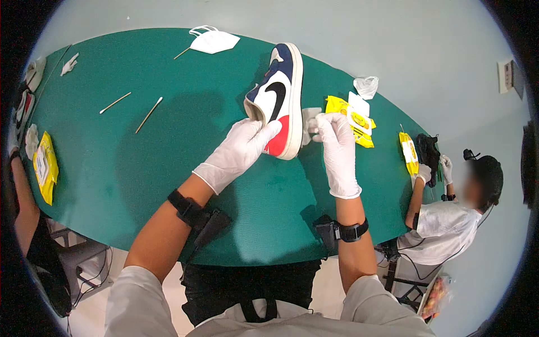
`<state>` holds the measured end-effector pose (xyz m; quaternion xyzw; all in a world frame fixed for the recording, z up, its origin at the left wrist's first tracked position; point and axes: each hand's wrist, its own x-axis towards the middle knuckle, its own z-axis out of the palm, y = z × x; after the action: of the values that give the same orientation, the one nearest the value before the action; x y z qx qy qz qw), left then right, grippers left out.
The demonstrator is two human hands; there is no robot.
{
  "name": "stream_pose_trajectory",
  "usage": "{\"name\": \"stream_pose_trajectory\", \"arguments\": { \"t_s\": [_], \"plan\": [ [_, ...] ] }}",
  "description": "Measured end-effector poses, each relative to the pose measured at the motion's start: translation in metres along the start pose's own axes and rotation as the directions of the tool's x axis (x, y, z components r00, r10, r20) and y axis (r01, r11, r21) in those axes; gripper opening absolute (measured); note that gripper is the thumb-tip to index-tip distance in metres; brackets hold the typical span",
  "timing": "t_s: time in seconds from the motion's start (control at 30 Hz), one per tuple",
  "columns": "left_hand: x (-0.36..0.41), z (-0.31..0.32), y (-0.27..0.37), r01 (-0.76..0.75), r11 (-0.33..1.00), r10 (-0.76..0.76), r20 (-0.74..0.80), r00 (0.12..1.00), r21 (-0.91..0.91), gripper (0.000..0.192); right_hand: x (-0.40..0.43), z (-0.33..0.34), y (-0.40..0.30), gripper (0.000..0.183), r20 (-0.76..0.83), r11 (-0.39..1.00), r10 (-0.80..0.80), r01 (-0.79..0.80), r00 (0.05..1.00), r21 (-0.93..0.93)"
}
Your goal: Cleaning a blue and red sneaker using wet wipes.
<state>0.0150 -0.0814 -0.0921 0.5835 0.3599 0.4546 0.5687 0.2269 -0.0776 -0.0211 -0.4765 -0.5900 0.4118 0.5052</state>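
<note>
My gloved left hand (240, 151) grips a sneaker (290, 97) by its heel, with the thumb on the red heel panel. The shoe is white and navy with a black swoosh. Its toe points away from me and its pale sole faces right. On the sole's right side, my gloved right hand (337, 143) has its fingers curled together at a crumpled whitish wipe (310, 113), which is blurred and partly hidden by the fingers. Just beyond that hand lies a yellow wipes pack (337, 103) with its white lid raised.
Two cotton swabs (148, 115) lie left on the green table (177, 156). A white face mask (214, 41) rests at the far edge beside a thin stick. Crumpled clear plastic (366, 87) sits farther right. Co-workers flank me: a person (446, 223) right, an arm (27, 198) left, near yellow packs.
</note>
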Motion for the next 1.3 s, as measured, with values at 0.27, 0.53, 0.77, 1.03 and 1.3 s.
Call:
{"name": "stream_pose_trajectory", "arguments": {
  "t_s": [0.27, 0.53, 0.77, 1.03, 1.3],
  "plan": [
    [-0.004, -0.003, 0.011, 0.027, 0.999, -0.027, 0.008, 1.000, 0.043, 0.037, 0.001, -0.007, 0.009, 0.024, -0.115, 0.996, 0.050, -0.058, 0.992, -0.068],
    [-0.004, 0.004, 0.011, -0.079, 0.995, 0.074, -0.082, 0.994, -0.064, 0.043, 0.000, -0.010, 0.009, 0.045, -0.104, 0.906, 0.313, -0.330, 0.944, -0.264],
    [0.003, 0.005, -0.004, 0.076, 0.991, -0.085, -0.073, 0.994, -0.112, 0.055, 0.023, -0.026, 0.044, 0.029, 0.116, 0.883, 0.439, -0.451, 0.891, 0.128],
    [0.000, 0.002, 0.005, 0.092, 0.995, -0.090, -0.080, 0.993, 0.025, 0.062, 0.007, -0.014, -0.052, 0.011, 0.038, 0.985, -0.123, 0.127, 0.992, -0.115],
    [-0.004, 0.000, 0.020, 0.127, 0.983, -0.116, -0.088, 0.989, 0.135, 0.062, 0.007, -0.035, -0.088, 0.008, 0.501, 0.950, 0.030, -0.181, 0.865, 0.254]
  ]
}}
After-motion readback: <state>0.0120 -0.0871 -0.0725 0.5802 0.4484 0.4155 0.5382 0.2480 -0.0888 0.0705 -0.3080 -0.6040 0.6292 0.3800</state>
